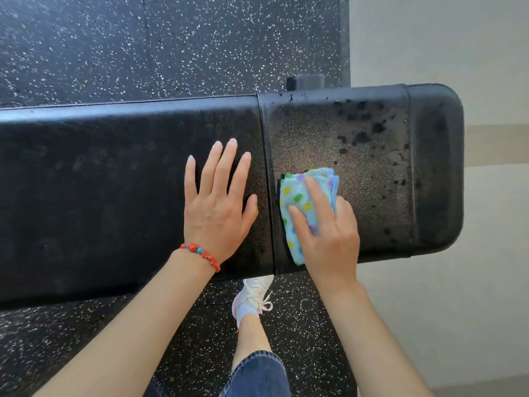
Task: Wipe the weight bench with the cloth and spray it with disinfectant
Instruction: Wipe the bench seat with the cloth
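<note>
Wiping the wet bench [357,156].
Right hand [329,236] gripping cloth [297,196]; left hand [217,207] lying flat, fingers apart. Far droplets risk being missed.

A person is leaning over a black padded weight bench [114,173], the left hand [216,207] lying flat with fingers spread on the long pad, just left of the seam. The right hand [329,233] is pressing a folded, pale blue dotted cloth [297,196] against the shorter pad, close to the seam and towards the bench's near edge, thumb and forefinger lying over it. Dark wet spots [369,130] are showing across that pad's far right part. A red beaded bracelet [200,255] is circling the left wrist. Below the bench's near edge, a white sneaker [253,296] is standing on speckled black flooring [86,53].
</note>
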The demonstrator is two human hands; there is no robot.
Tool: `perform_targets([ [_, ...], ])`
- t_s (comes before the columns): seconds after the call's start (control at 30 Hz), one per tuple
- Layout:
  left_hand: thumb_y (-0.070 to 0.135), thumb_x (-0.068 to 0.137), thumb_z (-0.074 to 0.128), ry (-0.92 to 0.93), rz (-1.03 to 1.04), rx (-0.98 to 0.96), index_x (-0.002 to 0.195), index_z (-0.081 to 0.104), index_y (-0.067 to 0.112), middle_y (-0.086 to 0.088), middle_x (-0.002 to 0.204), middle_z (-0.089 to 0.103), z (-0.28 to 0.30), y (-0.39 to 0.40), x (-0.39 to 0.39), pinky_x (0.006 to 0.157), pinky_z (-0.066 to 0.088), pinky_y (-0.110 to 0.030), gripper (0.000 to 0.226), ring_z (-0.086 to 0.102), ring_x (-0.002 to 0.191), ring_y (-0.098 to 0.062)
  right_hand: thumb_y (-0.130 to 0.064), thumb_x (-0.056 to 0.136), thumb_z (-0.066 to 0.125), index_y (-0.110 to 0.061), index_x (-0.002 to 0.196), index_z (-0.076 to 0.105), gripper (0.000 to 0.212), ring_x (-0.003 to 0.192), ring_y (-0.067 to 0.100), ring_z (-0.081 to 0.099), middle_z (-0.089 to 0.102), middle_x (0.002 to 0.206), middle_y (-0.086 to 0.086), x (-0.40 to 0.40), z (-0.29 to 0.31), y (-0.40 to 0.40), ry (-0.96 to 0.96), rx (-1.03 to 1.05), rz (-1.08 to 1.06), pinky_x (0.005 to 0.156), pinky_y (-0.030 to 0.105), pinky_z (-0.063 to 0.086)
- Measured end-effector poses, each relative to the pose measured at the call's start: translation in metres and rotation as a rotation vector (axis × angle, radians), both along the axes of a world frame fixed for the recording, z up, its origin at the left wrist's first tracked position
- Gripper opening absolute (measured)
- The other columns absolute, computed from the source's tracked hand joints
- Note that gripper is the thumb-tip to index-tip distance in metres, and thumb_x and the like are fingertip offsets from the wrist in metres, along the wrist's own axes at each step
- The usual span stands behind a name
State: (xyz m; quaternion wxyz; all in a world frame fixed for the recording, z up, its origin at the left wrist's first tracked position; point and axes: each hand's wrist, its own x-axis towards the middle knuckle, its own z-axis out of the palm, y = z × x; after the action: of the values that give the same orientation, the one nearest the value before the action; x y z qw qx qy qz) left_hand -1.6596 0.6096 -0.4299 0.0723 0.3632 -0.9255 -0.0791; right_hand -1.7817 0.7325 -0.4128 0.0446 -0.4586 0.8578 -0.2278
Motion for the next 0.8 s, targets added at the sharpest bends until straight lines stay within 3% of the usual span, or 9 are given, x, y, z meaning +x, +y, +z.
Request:
perform_targets([
  [0.13,0.027,0.091,0.046,0.054,0.027,0.006,0.136,0.042,0.006,-0.019,0.144,0.040,0.001,0.004,-0.012,0.110,0.018,-0.056,0.050,0.030,0.135,-0.033,-0.034,0.089,0.053,-0.008,0.120,0.058,0.041,0.067,0.027,0.051,0.054,0.079,0.014,-0.020,-0.001,-0.030,0.008,-0.023,-0.026,0.066,0.032,0.040],
  [0.33,0.030,0.092,0.043,0.067,-0.033,0.032,0.138,0.044,0.006,-0.015,0.147,0.037,0.001,0.005,-0.054,0.112,0.018,-0.054,0.052,0.029,0.137,-0.030,-0.037,0.088,0.050,-0.009,0.121,0.058,0.044,0.075,0.034,0.057,0.059,0.083,0.019,-0.077,-0.004,-0.085,0.032,-0.067,-0.102,0.067,0.037,0.046],
  [0.63,0.033,0.094,0.038,-0.005,-0.031,0.013,0.140,0.039,0.007,-0.014,0.149,0.034,-0.001,0.005,-0.056,0.112,0.014,-0.052,0.053,0.025,0.138,-0.029,-0.036,0.094,0.048,-0.012,0.124,0.053,0.039,0.068,0.023,0.043,0.048,0.076,0.012,-0.039,0.000,0.041,0.038,0.020,-0.072,0.065,0.035,0.042],
  [0.8,0.030,0.092,0.041,0.032,-0.009,0.019,0.137,0.042,0.006,-0.016,0.146,0.038,0.001,0.006,-0.059,0.111,0.016,-0.053,0.052,0.028,0.137,-0.030,-0.034,0.092,0.052,-0.010,0.120,0.057,0.038,0.066,0.027,0.047,0.050,0.076,0.013,-0.053,-0.002,0.030,0.071,0.015,-0.039,0.067,0.035,0.041],
])
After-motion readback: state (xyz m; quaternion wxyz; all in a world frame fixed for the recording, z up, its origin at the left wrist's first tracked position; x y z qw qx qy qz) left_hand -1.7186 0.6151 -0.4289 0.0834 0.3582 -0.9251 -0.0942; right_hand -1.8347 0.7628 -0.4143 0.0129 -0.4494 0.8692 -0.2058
